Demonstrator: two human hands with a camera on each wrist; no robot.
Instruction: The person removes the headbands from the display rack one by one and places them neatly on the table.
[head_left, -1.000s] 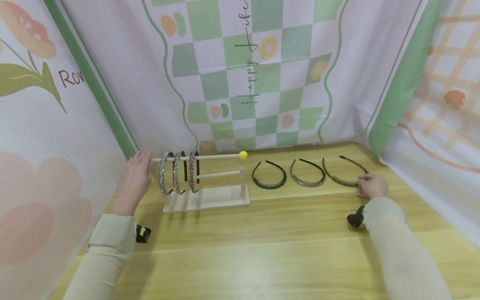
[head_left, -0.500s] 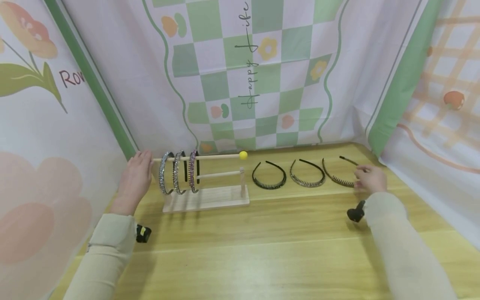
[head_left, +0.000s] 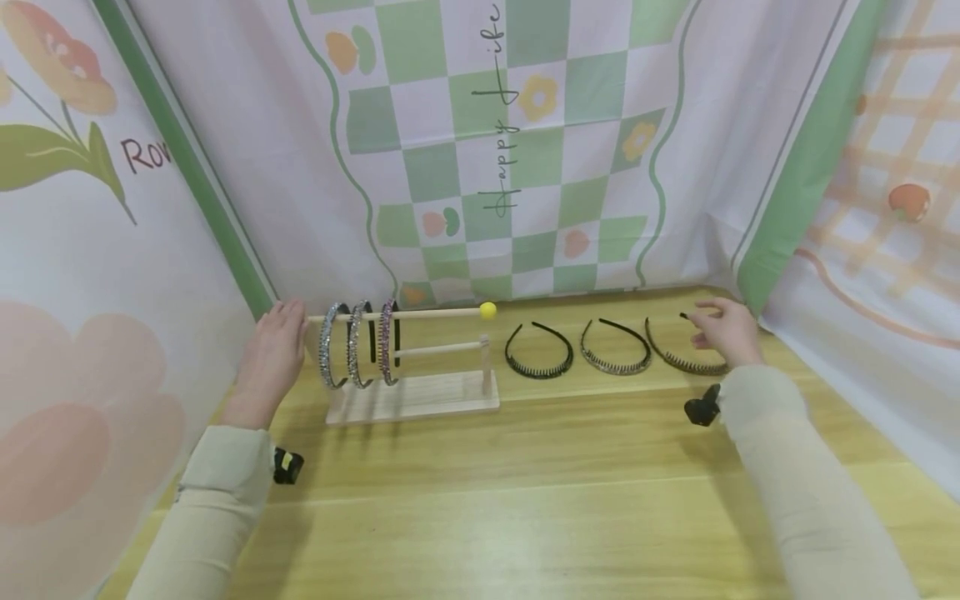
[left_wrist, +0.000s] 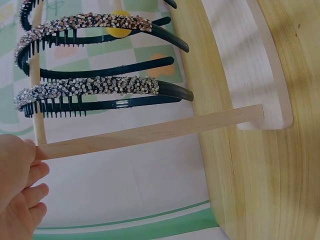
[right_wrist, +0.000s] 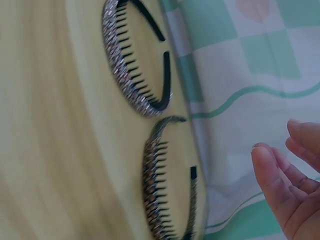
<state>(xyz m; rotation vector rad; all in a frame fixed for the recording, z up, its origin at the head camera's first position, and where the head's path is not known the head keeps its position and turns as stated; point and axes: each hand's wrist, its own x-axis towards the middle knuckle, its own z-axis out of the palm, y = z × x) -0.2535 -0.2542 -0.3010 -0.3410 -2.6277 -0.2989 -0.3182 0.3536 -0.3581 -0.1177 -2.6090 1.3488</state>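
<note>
At the left end of the wooden headband stand (head_left: 450,397), my left hand (head_left: 273,354) pinches the top of the upright post (left_wrist: 140,137). Three glittery toothed headbands hang from its top rod: a silvery-blue headband (head_left: 326,350), a silver headband (head_left: 352,350) and a purplish headband (head_left: 383,346). My right hand (head_left: 729,332) is raised over the far-right headband (head_left: 686,365), thumb and fingers apart, holding nothing. That brownish headband lies on the table, one arm partly covered by the hand in the head view.
A black headband (head_left: 538,372) and a silver-brown headband (head_left: 617,367) lie between the stand and the far-right one. The stand's rod ends in a yellow ball (head_left: 488,311). A printed curtain (head_left: 540,167) rises behind the wooden table (head_left: 480,500), with cloth at both sides.
My right hand has let go of the far-right headband and lifted up and slightly left, its fingers spreading. The left hand stays at the stand.
</note>
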